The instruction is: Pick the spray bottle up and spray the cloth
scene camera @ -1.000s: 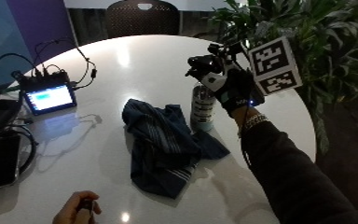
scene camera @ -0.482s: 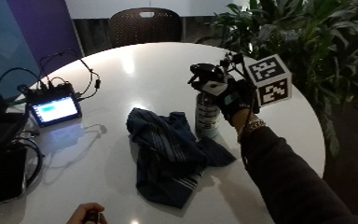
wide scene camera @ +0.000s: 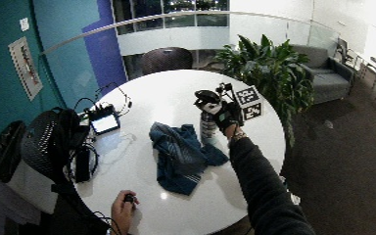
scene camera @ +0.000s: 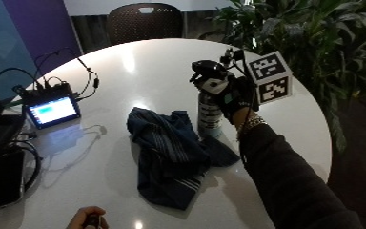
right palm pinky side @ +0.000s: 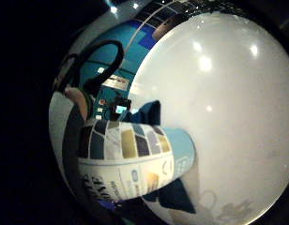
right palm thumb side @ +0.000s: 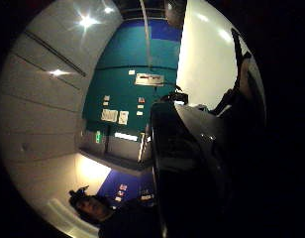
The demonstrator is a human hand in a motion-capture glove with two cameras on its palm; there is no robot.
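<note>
On the round white table (scene camera: 145, 71), a spray bottle (scene camera: 209, 113) with a patterned label stands upright at the right edge of a crumpled dark blue striped cloth (scene camera: 169, 153). My gloved right hand (scene camera: 231, 99) grips the bottle round its neck and black spray head (scene camera: 206, 69). The little finger side palm view shows the label (right palm pinky side: 125, 161) close up, with the cloth (right palm pinky side: 148, 111) and table (right palm pinky side: 224, 117) behind it. A dark part of the bottle (right palm thumb side: 189, 168) fills the thumb side palm view. I cannot tell whether the base touches the table. The wide view shows the same bottle (wide scene camera: 207, 123), hand (wide scene camera: 227, 116) and cloth (wide scene camera: 180, 155).
A small lit screen (scene camera: 52, 110) with cables sits at the table's left, and a phone (scene camera: 4, 179) lies by the left edge. A bare hand (scene camera: 87, 219) rests at the near edge. A leafy plant (scene camera: 310, 43) stands behind the right side, a chair (scene camera: 146, 18) at the far end.
The outside picture has shifted, so its camera moved. My hand still grips the bottle beside the cloth; I see no clear move of either.
</note>
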